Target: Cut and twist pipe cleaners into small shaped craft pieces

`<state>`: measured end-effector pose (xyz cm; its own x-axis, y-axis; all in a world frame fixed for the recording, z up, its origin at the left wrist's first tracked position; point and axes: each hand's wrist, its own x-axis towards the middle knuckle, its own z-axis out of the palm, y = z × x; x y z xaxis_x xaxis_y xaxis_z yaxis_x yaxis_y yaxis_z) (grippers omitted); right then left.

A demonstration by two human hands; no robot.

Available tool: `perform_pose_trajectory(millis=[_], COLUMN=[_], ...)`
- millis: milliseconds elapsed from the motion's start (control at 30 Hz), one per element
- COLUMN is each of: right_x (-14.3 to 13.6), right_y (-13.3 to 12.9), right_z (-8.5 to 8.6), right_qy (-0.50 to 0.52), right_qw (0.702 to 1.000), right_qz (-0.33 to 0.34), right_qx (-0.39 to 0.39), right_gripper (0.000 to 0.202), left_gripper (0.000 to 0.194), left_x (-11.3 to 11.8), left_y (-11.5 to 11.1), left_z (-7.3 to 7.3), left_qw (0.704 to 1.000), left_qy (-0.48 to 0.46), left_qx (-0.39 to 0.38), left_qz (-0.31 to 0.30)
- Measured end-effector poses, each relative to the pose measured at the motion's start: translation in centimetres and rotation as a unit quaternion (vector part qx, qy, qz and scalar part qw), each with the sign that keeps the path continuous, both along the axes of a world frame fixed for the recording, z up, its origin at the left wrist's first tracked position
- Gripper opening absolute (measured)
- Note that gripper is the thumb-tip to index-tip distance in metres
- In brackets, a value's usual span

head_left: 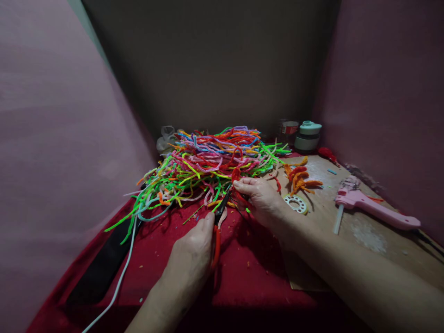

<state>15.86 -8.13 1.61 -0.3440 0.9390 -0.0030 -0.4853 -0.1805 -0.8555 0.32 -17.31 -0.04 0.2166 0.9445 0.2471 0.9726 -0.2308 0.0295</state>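
Observation:
In the head view my left hand [197, 245] is closed round the red handles of a pair of pliers [222, 209] with dark jaws, which point up and to the right. My right hand [255, 196] pinches a red pipe cleaner [236, 174], its upper part bent into a loop above the thumb. The pliers' tip lies close to the red piece; I cannot tell whether it touches. Just beyond both hands spreads a big tangled heap of coloured pipe cleaners [208, 162].
On the right, a brown board [312, 240] bears a pink glue gun [374, 208], a white tape roll [296, 204] and orange pipe-cleaner pieces [300, 178]. A lidded jar [308, 136] stands behind. A black flat object [100, 268] and white cable [121, 277] lie left on red cloth [166, 273].

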Motion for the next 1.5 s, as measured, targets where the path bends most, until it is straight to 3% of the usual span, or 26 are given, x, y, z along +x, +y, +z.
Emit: perform_pose_trajectory(millis=[233, 500, 900, 1200, 1500], right_x=[0.0, -0.1, -0.1, -0.3, -0.2], right_y=[0.0, -0.2, -0.5, 0.0, 0.1], right_z=[0.1, 0.3, 0.3, -0.6, -0.6], right_qy=[0.002, -0.003, 0.0, 0.014, 0.008], right_qw=[1.0, 1.0, 1.0, 0.999, 1.0], right_qz=[-0.016, -0.023, -0.016, -0.021, -0.021], right_qx=[-0.01, -0.016, -0.018, -0.022, 0.0], right_gripper=[0.027, 0.027, 0.028, 0.027, 0.029], left_gripper=[0.037, 0.033, 0.036, 0.032, 0.032], left_x=[0.5, 1.8, 0.6, 0.2, 0.9], left_y=[-0.1, -0.2, -0.1, 0.3, 0.5], left_z=[-0.2, 2.0, 1.3, -0.5, -0.1], left_qw=[0.999, 0.994, 0.993, 1.0, 0.999], left_qy=[0.027, 0.087, 0.105, 0.008, 0.022], left_qx=[-0.002, -0.025, -0.018, -0.021, -0.006], left_qz=[0.024, 0.068, 0.049, 0.02, 0.029])
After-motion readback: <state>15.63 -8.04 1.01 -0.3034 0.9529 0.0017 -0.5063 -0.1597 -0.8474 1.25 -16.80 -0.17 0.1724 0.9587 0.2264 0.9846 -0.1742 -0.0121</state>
